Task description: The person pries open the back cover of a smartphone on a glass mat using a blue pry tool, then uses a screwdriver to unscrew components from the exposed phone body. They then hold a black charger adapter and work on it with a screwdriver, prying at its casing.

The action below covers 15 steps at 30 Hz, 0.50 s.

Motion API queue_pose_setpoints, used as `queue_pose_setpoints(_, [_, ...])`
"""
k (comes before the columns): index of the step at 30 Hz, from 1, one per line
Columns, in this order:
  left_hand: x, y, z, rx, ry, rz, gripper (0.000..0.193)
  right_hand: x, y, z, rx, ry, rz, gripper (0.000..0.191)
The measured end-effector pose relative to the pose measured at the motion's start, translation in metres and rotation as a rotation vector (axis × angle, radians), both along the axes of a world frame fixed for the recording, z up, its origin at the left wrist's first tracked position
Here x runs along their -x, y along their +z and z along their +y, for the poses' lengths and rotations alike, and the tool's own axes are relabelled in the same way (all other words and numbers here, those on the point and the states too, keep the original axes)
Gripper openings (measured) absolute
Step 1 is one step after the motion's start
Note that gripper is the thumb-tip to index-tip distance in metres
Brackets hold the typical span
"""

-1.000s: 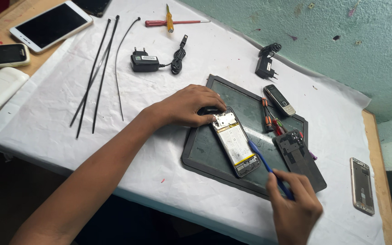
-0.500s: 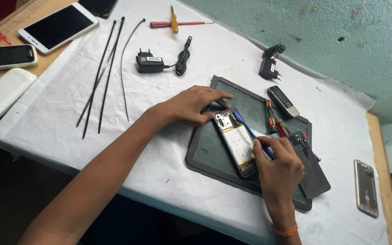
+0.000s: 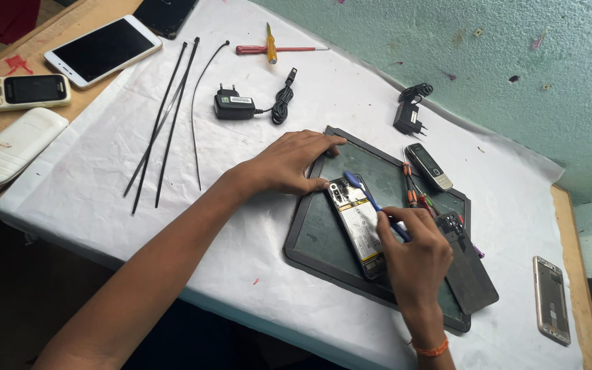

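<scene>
An opened smartphone (image 3: 358, 226) with its back removed lies on a dark work mat (image 3: 323, 240). My left hand (image 3: 289, 161) rests flat on the mat's upper left corner, its thumb against the phone's top end. My right hand (image 3: 412, 257) grips a blue brush-like tool (image 3: 368, 199) whose tip touches the phone's upper part near the camera. A black phone back cover (image 3: 471, 270) lies on the mat just right of my right hand.
Small screwdrivers (image 3: 412, 188) and a small dark phone (image 3: 429, 166) lie at the mat's top right. Two black chargers (image 3: 236, 106) (image 3: 409, 118), cable ties (image 3: 166, 116), a red screwdriver (image 3: 275, 49), a white smartphone (image 3: 103, 51), a keypad phone (image 3: 15, 92) and a gold phone frame (image 3: 551, 298) surround it.
My right hand has moved up from the phone's lower end, bringing the blue tool's tip to the phone's top. My left hand stays at the mat's corner.
</scene>
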<state>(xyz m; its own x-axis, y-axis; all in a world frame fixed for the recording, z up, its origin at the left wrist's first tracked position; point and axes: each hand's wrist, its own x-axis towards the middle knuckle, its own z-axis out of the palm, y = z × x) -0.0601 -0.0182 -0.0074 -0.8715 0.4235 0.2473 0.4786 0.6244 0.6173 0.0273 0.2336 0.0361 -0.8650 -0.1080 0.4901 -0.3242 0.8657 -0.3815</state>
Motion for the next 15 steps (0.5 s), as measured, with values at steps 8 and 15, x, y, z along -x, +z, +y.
queue_pose_setpoints(8, [0.003, -0.004, 0.001, 0.014, -0.002, -0.008, 0.087, 0.004, -0.008, 0.002, -0.023, 0.040, -0.003, 0.014])
queue_pose_setpoints(15, [0.002, -0.006, 0.001, 0.021, -0.029, 0.098, 0.078, 0.003, -0.007, 0.007, -0.001, -0.002, 0.043, 0.014])
